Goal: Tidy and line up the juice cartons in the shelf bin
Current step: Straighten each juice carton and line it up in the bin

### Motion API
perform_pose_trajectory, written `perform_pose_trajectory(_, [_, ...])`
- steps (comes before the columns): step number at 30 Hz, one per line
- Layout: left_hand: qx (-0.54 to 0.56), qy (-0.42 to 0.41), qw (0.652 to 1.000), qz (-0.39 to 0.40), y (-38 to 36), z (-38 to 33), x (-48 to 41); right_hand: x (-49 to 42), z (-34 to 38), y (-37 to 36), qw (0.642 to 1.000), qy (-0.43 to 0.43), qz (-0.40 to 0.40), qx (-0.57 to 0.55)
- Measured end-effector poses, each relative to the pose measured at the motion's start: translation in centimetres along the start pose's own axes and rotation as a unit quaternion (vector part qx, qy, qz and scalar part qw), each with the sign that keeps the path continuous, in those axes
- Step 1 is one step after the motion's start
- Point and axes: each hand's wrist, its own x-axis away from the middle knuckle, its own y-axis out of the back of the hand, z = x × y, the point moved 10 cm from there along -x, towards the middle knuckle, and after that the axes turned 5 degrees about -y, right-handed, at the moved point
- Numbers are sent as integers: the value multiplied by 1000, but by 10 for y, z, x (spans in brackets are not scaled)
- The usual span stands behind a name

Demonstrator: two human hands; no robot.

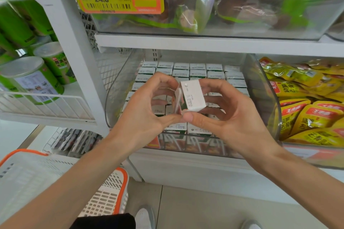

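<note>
Drop risk: holding the juice carton point(192, 96) tilted in mid-air over the packed rows point(197, 73). Loosening either grip is likely to send it onto the tops and knock neighbours askew.
Fit risk: aiming at rows sitting tight, with any gap hidden behind the hands. Forcing it in crooked is probably going to dent corners or push a line out of true.
Snag risk: carrying what looks like a wrapped straw on the left face, possibly catching on a neighbour going down.
Left hand point(149, 106): arching the fingers, pinching the carton's left edge between index and thumb.
Right hand point(229, 117): pressing the thumb under the lower corner, curling the fingers round the far side.
Carton look: showing a white top with a printed date code and a green and dark side panel, leaning left.
Carton position: hovering above the front-middle of the clear shelf bin point(109, 98).
</note>
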Motion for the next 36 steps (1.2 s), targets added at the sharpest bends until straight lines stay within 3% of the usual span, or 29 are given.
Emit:
perform_pose_trajectory(8, [-5,-13,1000,0,-3,1,-1,3,13,-9,997,59,10,58])
perform_pose_trajectory(16, [-18,-31,999,-13,-1,-5,0,5,10,-15,992,62,13,107])
perform_pose_trajectory(20, [-24,-22,999,-17,-1,-4,0,-1,2,-3,999,-18,-17,-40])
perform_pose_trajectory(26, [-63,-25,996,52,-15,-4,2,-1,-27,9,969,-157,-66,-179])
perform_pose_trajectory(29, [-61,-30,997,27,-11,-5,1,-3,-35,10,951,-191,-68,-232])
perform_pose_trajectory(31, [-49,-35,998,2,-7,-6,0,-4,-41,12,948,-206,-77,-229])
perform_pose_trajectory(36, [-18,-62,997,-50,4,-15,0,-4,-47,18,973,-203,-87,-73])
